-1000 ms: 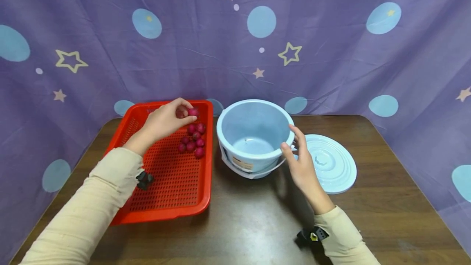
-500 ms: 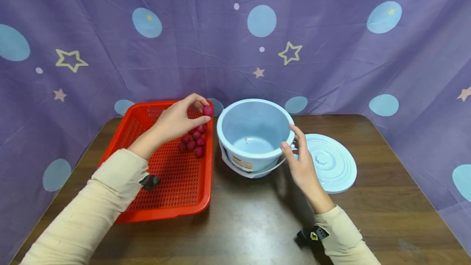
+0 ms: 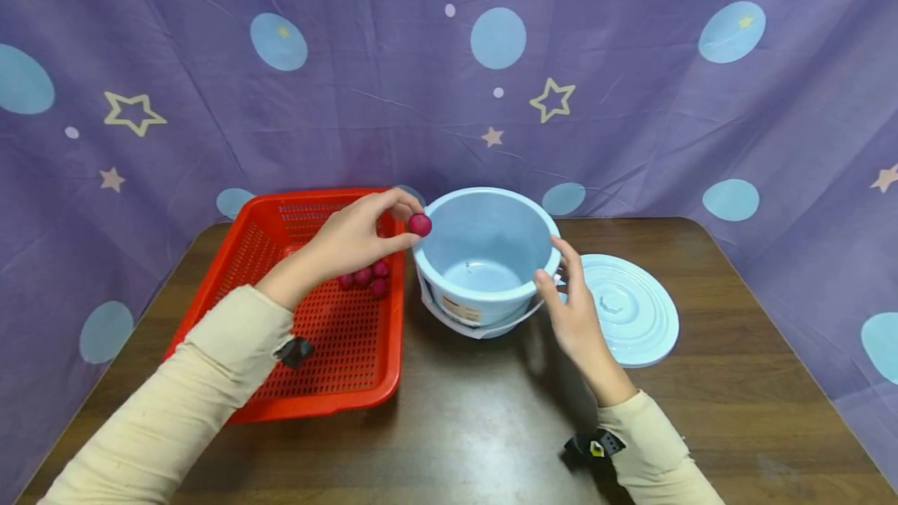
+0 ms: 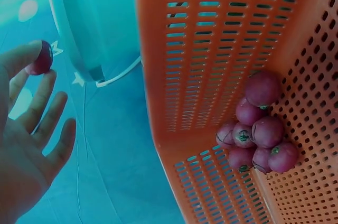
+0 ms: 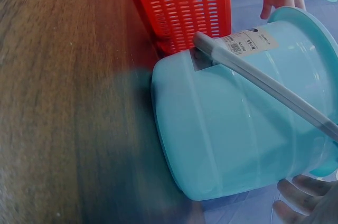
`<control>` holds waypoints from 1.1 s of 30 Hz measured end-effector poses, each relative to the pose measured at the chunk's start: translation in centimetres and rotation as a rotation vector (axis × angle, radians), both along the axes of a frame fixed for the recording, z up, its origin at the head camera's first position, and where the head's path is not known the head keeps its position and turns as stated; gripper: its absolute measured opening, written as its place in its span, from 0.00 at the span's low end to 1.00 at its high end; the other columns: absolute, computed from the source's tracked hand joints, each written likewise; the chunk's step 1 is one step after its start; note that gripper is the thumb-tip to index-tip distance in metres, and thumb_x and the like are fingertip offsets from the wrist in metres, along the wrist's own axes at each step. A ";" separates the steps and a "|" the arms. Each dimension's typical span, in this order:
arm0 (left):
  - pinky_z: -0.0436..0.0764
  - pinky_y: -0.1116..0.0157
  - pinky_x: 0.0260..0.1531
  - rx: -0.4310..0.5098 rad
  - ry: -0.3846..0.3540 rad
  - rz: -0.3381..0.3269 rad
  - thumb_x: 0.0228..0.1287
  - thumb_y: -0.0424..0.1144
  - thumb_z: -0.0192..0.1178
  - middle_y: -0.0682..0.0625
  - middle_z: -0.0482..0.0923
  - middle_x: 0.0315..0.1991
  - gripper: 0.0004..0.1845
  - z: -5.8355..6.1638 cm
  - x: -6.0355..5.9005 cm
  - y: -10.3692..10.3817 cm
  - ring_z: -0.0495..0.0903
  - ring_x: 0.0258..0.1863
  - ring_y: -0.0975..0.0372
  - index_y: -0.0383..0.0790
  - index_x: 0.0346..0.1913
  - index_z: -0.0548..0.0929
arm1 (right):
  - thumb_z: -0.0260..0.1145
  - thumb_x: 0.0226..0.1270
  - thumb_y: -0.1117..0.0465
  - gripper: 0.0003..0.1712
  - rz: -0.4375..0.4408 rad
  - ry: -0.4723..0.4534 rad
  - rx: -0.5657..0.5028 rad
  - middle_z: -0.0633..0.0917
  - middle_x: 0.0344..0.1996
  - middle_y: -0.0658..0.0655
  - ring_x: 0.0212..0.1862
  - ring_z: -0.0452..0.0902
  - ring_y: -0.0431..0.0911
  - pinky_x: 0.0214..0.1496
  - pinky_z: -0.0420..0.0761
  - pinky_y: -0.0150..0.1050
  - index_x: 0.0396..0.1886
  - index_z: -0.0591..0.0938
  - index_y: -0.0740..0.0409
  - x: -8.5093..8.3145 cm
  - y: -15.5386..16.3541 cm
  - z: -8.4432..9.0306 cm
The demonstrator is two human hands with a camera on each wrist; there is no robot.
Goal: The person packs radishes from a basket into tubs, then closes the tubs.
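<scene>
Blue lid (image 3: 627, 309) on brown table (image 3: 463, 435) — starry purple cloth (image 3: 631, 100) behind.

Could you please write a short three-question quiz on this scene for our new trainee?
1. True or false: the bucket has its lid on.
2. What does the left hand pinch? A) a red fruit B) the lid C) the bucket handle
3. Fill in: the rest of the red fruits lie in the red ____.

Key:
1. False: the lid lies flat on the table beside the bucket, which is open and looks empty.
2. A: the fruit is held at the bucket's rim, while the right hand steadies the bucket's side.
3. basket.
</scene>
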State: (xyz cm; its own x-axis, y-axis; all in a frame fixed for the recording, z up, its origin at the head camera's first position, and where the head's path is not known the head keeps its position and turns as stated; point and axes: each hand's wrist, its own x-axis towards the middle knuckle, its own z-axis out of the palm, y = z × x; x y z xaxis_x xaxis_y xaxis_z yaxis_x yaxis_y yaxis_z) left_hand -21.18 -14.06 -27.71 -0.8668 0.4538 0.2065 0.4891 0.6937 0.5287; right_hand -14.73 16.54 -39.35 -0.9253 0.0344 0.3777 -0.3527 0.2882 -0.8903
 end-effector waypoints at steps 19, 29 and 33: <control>0.74 0.60 0.39 -0.074 0.067 -0.085 0.65 0.43 0.68 0.57 0.81 0.42 0.14 -0.8 -0.3 -0.3 0.77 0.42 0.61 0.53 0.52 0.83 | 0.57 0.74 0.58 0.32 -0.003 -0.008 0.003 0.76 0.57 0.67 0.58 0.71 0.51 0.56 0.68 0.45 0.75 0.62 0.48 0.0 0.0 -0.1; 0.73 0.53 0.54 0.006 -0.017 -0.054 0.66 0.41 0.66 0.54 0.81 0.46 0.12 -1.9 -1.3 -2.9 0.77 0.49 0.60 0.47 0.51 0.83 | 0.57 0.74 0.57 0.31 -0.006 -0.012 0.007 0.75 0.58 0.68 0.59 0.71 0.53 0.57 0.68 0.48 0.75 0.62 0.47 0.0 0.1 -0.1; 0.73 0.53 0.54 0.019 -0.052 -0.037 0.67 0.40 0.65 0.51 0.82 0.45 0.12 -2.7 -1.8 -4.2 0.78 0.49 0.58 0.44 0.51 0.83 | 0.58 0.74 0.57 0.32 -0.007 -0.015 0.007 0.75 0.57 0.68 0.59 0.71 0.52 0.57 0.68 0.47 0.75 0.62 0.47 0.0 0.0 0.0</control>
State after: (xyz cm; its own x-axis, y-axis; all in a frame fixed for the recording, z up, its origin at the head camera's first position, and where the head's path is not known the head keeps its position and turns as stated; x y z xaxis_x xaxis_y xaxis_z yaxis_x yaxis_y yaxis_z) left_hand -22.98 -18.24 -30.45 -0.8592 0.4825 0.1703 0.4858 0.6649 0.5674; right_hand -14.72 16.58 -39.39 -0.9307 0.0384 0.3637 -0.3369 0.2970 -0.8935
